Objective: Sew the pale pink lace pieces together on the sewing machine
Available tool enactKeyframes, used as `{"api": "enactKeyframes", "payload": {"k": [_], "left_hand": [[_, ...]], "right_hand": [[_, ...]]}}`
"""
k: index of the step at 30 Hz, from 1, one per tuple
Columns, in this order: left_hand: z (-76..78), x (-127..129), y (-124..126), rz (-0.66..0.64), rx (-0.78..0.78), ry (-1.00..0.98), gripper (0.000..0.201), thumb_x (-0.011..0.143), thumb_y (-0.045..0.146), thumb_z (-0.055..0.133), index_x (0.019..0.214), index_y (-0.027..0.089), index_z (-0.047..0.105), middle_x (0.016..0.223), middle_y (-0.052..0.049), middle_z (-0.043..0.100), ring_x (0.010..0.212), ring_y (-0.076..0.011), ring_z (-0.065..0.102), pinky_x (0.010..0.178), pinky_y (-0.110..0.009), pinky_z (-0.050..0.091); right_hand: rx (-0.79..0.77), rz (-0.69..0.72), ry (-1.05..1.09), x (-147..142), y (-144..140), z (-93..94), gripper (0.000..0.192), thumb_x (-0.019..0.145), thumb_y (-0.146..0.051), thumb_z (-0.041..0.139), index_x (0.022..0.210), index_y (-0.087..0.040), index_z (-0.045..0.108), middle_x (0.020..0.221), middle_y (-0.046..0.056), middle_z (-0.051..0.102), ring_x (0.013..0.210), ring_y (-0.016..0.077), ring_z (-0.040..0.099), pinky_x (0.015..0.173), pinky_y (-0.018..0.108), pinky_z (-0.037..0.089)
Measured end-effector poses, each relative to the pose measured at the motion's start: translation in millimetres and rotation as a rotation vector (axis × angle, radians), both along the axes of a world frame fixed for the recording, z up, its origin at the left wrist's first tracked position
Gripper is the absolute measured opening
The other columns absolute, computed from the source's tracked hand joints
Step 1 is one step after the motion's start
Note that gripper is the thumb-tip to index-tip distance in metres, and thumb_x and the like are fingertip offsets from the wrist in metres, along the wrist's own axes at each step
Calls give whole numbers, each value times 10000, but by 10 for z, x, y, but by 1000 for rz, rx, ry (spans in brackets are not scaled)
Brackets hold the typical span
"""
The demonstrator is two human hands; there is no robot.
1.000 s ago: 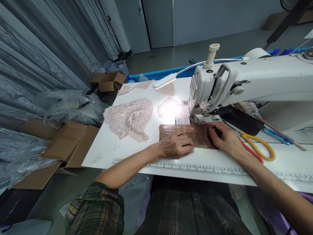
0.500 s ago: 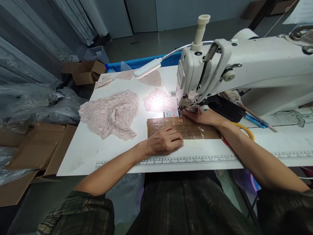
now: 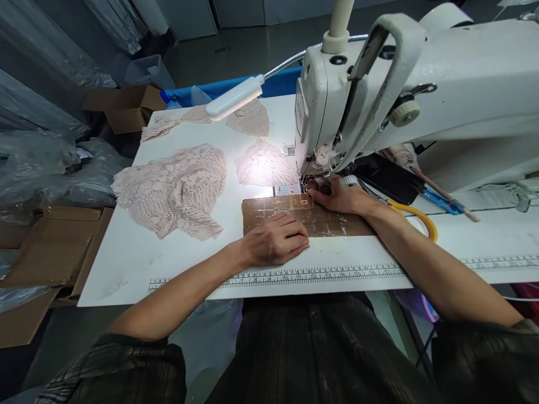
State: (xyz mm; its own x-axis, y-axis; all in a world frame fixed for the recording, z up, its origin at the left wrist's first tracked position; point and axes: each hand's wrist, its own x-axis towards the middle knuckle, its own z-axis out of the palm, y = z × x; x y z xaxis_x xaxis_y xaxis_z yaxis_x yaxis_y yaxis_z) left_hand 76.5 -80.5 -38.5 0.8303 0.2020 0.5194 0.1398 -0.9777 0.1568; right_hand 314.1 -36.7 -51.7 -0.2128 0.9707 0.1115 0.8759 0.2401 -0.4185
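- We see the left hand (image 3: 275, 242) at centre frame, palm down with fingers loosely curled, resting on the near edge of the brown taped panel (image 3: 278, 210); it presses rather than grips, and has hold of nothing.
- The right hand (image 3: 339, 196) sits just right of centre, up against the foot of the sewing machine (image 3: 421, 73). Its fingertips are pinched toward the needle area, on the panel's far edge; we cannot tell whether they hold anything.
- The brown taped panel lies flat at centre frame on the white table (image 3: 138, 264), directly before the needle, with small red marks near its far edge.
- A printed ruler strip (image 3: 337, 275) runs along the table's near edge, below both hands.
- A large piece of pink lace (image 3: 172, 188) lies left of centre; smaller lace pieces (image 3: 265, 165) sit under the lamp glare, more toward upper centre.
- The gooseneck lamp (image 3: 233, 98) hangs over the lace at upper centre.
- Yellow-handled scissors (image 3: 415, 216) lie right of the right wrist.
- Cardboard boxes (image 3: 126, 106) stand at upper left.
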Motion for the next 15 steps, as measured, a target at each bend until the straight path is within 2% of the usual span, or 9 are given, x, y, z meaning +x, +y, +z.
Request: {"api": "enactKeyframes", "payload": {"k": [5, 10, 15], "left_hand": [[3, 0, 2, 2, 4, 0, 158, 982, 173, 614, 847, 142, 689, 905, -40, 752, 766, -130, 626, 701, -294, 492], [5, -2, 10, 5, 7, 2, 145, 981, 180, 620, 863, 142, 696, 917, -45, 755, 770, -131, 632, 699, -294, 497], [14, 0, 6, 6, 5, 7, 158, 987, 181, 609, 857, 148, 694, 914, -42, 756, 775, -131, 637, 701, -293, 503]], "right_hand": [[25, 33, 24, 19, 6, -28, 302, 845, -472, 580, 1014, -227, 631, 1049, 136, 701, 1164, 373, 620, 970, 490, 529], [38, 23, 24, 27, 17, -43, 315, 842, -528, 594, 947, -232, 624, 969, 125, 697, 1076, 366, 648, 903, 480, 550], [38, 21, 47, 42, 28, -87, 341, 838, -553, 605, 978, -242, 612, 920, 105, 676, 983, 335, 661, 802, 451, 561]]}}
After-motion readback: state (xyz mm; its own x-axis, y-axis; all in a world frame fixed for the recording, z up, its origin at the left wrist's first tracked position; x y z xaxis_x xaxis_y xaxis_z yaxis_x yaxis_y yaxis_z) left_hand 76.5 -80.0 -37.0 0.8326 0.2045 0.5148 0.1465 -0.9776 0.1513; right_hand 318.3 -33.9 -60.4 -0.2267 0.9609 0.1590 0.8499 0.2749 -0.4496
